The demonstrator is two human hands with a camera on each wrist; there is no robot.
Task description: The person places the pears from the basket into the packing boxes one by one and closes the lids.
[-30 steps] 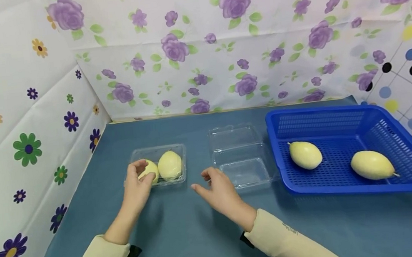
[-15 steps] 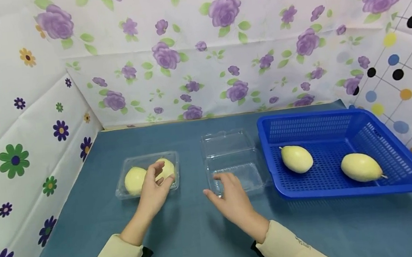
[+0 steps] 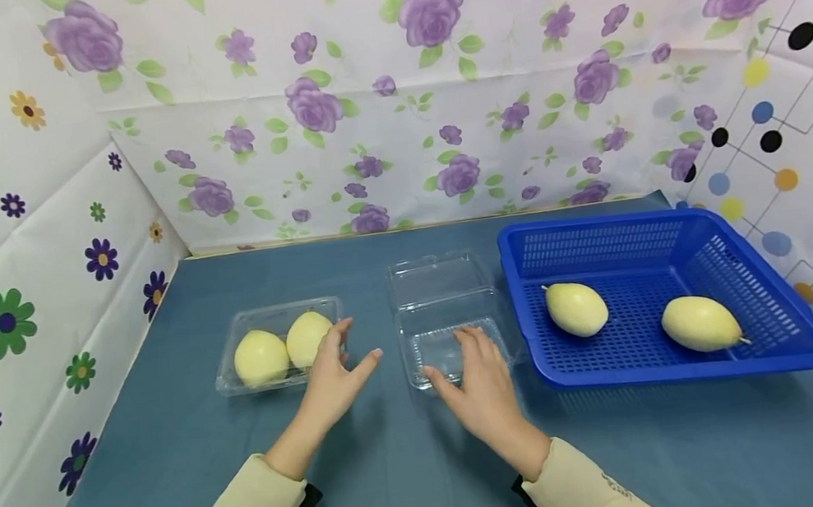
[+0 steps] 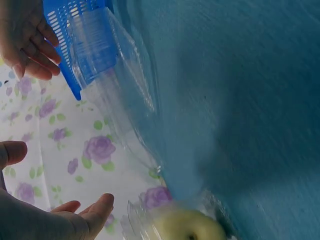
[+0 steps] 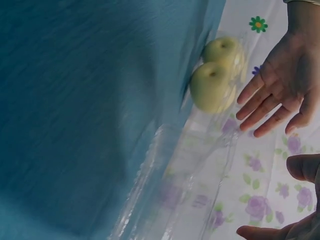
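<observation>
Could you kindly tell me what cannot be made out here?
Head view: the near right corner of the filled container, behind the left hand.
Head view: lettering on the right sleeve, too small.
Left wrist view: the rest of the blue basket, beyond the top edge.
Right wrist view: part of the open container, below the bottom edge.

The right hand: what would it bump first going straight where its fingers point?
Probably the open clear plastic rectangular box in front of the right hand, though the hand's height is hard to tell.
</observation>
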